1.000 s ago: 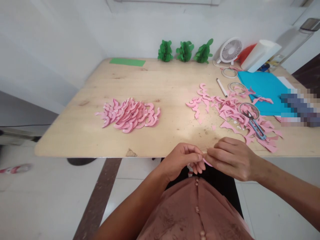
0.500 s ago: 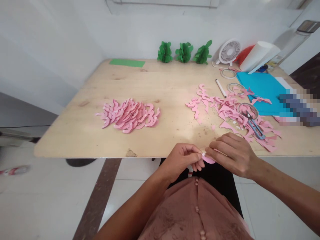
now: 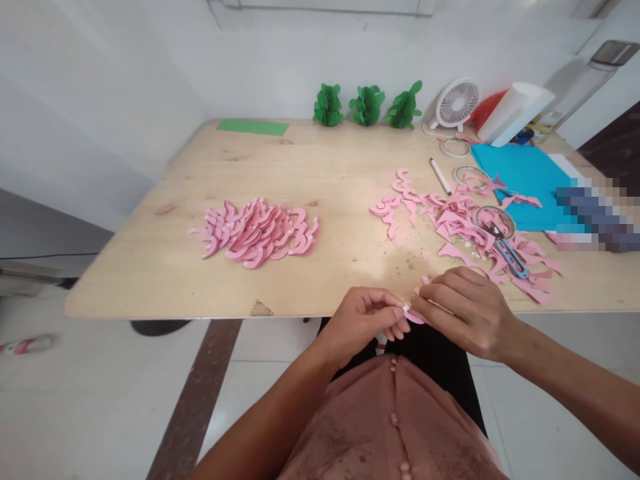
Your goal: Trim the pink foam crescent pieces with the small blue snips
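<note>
Just over the table's front edge, my left hand point(image 3: 373, 315) pinches the left end of a curved pink paper piece point(image 3: 415, 319) between thumb and forefinger. A small white patch shows on that end, by the fingertips. My right hand point(image 3: 463, 310) is closed on the other side of the same piece, its curled fingers hiding part of it. Farther left on the wooden table point(image 3: 325, 287) lies a pile of curved pink paper pieces point(image 3: 263, 233), several with white tips. Beyond my right hand are loose pink paper scraps point(image 3: 460, 223).
Blue thread snips point(image 3: 511, 259) and a tape roll point(image 3: 495, 223) lie among the scraps. Near them are a white marker point(image 3: 441, 177) and blue sheets point(image 3: 525, 180). Along the wall stand green paper shapes point(image 3: 367, 105), a small fan point(image 3: 457, 103) and a white roll point(image 3: 517, 113). A green strip point(image 3: 253, 127) lies back left.
My right hand has shifted slightly up and more of the pink piece, with its white patch, now shows between my hands. My left hand stays nearly still.
</note>
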`<state>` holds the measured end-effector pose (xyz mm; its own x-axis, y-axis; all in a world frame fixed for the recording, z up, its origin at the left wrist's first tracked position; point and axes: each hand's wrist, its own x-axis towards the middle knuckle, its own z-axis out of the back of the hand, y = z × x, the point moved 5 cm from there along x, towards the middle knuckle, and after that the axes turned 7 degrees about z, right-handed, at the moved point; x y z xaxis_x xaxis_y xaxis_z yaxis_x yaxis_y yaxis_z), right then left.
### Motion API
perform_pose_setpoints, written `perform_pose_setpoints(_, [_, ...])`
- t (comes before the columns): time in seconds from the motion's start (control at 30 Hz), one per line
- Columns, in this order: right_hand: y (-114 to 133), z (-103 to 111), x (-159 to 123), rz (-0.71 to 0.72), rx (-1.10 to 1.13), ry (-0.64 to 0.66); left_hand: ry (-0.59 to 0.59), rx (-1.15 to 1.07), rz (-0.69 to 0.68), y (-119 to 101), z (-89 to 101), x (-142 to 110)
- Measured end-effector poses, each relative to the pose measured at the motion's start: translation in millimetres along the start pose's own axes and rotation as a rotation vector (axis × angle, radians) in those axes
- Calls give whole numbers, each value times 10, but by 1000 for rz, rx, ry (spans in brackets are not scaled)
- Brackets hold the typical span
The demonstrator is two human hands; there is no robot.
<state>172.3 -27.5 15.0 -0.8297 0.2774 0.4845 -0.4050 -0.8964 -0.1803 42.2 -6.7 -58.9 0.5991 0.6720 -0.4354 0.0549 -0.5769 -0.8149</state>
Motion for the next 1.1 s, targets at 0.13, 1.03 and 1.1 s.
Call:
perform_pose_setpoints(0.13, [-4,-12,-4,2,-5,20,2,12,12,4,6,-1])
perform_pose_setpoints(1.03, [-13,12,-2,45,73,1,96,16,3,-52,-16,-10])
perform_pose_setpoints(1.1, [-16,15,2,44,85,-3,93,16,0,-52,-15,-13])
